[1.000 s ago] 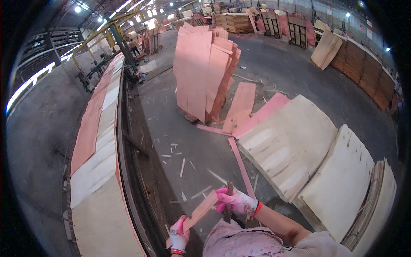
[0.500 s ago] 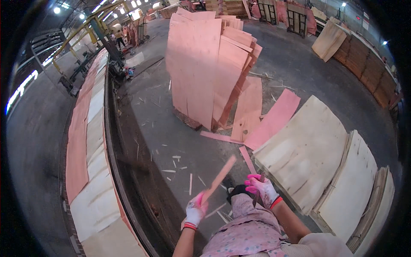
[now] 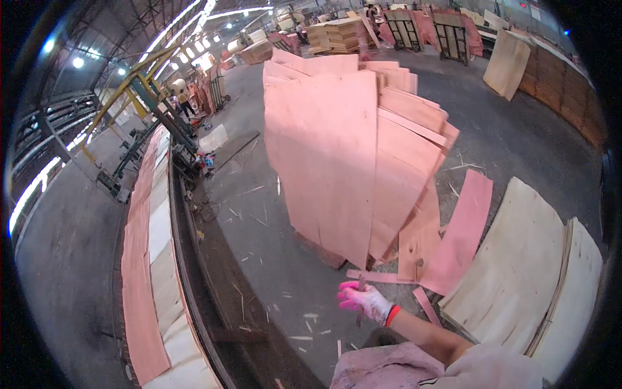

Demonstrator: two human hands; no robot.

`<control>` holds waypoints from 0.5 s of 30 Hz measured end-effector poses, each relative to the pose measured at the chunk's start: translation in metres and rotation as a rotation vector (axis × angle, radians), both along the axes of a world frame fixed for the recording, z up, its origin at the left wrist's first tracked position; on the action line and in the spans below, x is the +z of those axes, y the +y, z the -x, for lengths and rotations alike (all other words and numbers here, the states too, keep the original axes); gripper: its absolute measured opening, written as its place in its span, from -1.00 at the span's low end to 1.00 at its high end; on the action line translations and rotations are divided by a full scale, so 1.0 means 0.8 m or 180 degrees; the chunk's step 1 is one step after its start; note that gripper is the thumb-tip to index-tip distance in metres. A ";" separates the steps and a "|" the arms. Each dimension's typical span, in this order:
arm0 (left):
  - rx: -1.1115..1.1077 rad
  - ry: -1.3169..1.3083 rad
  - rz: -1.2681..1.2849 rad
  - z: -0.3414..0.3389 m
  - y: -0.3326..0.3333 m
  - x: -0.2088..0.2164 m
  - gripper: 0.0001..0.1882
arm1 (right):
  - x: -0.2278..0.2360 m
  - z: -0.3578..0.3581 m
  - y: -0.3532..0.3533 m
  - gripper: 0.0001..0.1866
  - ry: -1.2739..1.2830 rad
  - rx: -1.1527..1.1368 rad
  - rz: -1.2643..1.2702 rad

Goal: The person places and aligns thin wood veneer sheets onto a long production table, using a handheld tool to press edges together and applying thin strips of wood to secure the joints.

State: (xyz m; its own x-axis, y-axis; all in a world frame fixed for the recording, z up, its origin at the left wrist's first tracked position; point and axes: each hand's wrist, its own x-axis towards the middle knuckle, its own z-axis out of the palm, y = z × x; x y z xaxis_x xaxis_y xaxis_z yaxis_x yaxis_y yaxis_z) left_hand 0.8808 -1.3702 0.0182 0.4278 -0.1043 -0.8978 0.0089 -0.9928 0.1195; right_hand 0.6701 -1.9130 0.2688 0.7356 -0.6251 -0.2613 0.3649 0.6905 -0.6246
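The right hand [image 3: 364, 301] wears a pink and white glove with a red cuff. It is stretched forward over the grey floor and seems to grip a small dark stick, which shows above and below the fingers [image 3: 346, 297]; what kind of thing it is I cannot tell. Nearest to the hand, a narrow pink strip [image 3: 381, 277] of thin wood lies flat on the floor, just beyond the fingers. Behind the strip stands a big stack of pink sheets [image 3: 337, 155], tall and thin, upright and leaning together, their lower edges on the floor. One more pink sheet [image 3: 461, 233] lies flat to the right of the stack.
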 end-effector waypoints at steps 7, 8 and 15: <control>0.1072 0.0063 0.1194 -0.135 -0.213 0.057 -0.58 | 0.025 -0.144 -0.070 -0.56 -0.0188 0.0488 -0.0814; 0.1219 0.0122 0.1319 -0.154 -0.226 0.061 -0.60 | 0.015 -0.154 -0.083 -0.66 -0.0102 0.0432 -0.0902; 0.1765 0.0528 0.2564 -0.252 -0.442 0.162 -0.74 | -0.055 -0.121 -0.230 -0.62 -0.0865 -0.0731 -0.1531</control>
State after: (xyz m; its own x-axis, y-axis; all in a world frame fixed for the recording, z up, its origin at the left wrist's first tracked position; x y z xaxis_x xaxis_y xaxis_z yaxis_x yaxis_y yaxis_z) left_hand 1.0826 -1.7240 0.1477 0.4759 -0.5329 -0.6997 0.5253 -0.4658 0.7121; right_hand 0.7666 -2.0972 0.2250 0.6757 -0.6342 -0.3758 0.6413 0.7571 -0.1247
